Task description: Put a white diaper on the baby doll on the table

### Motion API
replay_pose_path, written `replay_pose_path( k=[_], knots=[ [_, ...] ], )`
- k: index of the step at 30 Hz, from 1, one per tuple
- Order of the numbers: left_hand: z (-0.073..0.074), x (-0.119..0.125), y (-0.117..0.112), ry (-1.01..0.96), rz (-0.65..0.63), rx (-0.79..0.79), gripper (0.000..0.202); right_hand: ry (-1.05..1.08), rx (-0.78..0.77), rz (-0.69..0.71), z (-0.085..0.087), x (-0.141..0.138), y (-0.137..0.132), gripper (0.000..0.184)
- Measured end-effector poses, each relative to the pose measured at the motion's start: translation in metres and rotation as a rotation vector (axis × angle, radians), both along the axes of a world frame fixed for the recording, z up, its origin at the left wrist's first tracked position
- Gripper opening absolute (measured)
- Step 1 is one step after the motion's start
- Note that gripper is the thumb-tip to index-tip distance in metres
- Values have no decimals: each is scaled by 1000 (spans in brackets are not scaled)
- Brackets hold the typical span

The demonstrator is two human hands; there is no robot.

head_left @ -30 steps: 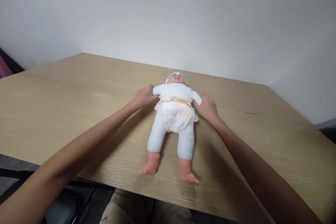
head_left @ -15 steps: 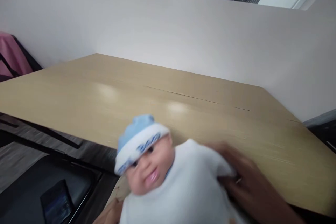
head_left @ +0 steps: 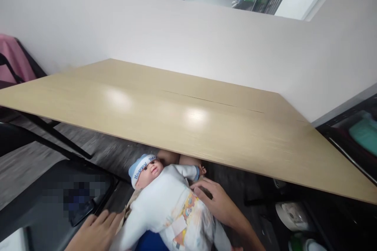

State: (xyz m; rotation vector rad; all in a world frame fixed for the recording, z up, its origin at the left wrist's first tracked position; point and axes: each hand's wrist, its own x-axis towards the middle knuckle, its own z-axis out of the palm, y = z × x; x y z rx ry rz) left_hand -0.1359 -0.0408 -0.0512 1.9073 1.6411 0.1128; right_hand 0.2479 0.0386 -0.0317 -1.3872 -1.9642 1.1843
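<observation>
A baby doll [head_left: 165, 196] lies face up across my lap, below the table's near edge. It wears a white top, a blue and white cap [head_left: 143, 168] with lettering, and a diaper [head_left: 187, 219] with a printed band. My right hand [head_left: 215, 200] rests against the doll's side by the diaper, its thumb apart from the fingers. Beside the doll's sleeve, at the lower left, is my left hand [head_left: 96, 229], fingers stretched out and not wrapped around anything. Part of the doll's lower body runs out of the picture.
A wooden table [head_left: 159, 113] spans the view in front of a white partition [head_left: 188, 39]. At left stands a black chair [head_left: 44, 188] with a phone [head_left: 82, 211] on its seat. Pink cloth [head_left: 14, 59] hangs at far left. White items [head_left: 291, 215] sit under the table at right.
The doll has moved down and away from the camera onto my lap. My right hand has slid from its sleeve to its side. The left hand has come further into view.
</observation>
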Motion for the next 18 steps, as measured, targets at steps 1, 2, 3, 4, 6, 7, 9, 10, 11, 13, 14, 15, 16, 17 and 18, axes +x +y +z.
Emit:
replay_pose_path(
  k=[1,2,3,4,6,7,9,10,11,13,14,15,16,17,18],
  knots=[
    [8,4,7,66,14,83,63,17,-16,7,2,1,-1,30],
    [17,12,18,85,4,178,61,30,-26,13,2,1,-1,29],
    [25,22,30,29,-40,269,57,37,-29,14,1,-1,0,28],
    [30,34,45,-85,-121,320,52,40,-23,13,-2,-3,3,27],
    [30,60,72,-358,-354,277,46,31,-8,25,-9,-7,9,26],
    [26,72,84,-464,-449,227,46,18,0,31,-13,-9,11,25],
    [10,90,99,-558,-557,169,43,-28,23,24,-21,-12,15,23],
    [1,95,102,-573,-577,157,40,-53,36,19,-25,-13,17,23],
    [-7,99,103,-581,-583,153,38,-78,50,15,-29,-13,17,22],
    [-19,102,100,-621,-571,137,34,-131,81,-10,-36,-11,19,22],
    [-22,101,98,-652,-560,122,32,-159,97,-38,-39,-9,20,23],
    [-24,100,95,-686,-542,107,31,-189,113,-81,-41,-6,22,25],
    [-24,98,93,-722,-516,92,31,-221,128,-137,-42,-4,23,27],
    [-24,94,91,-760,-485,73,32,-251,143,-199,-42,-2,24,30],
    [-24,89,88,-800,-457,47,33,-275,165,-256,-40,-1,25,31]
  ],
)
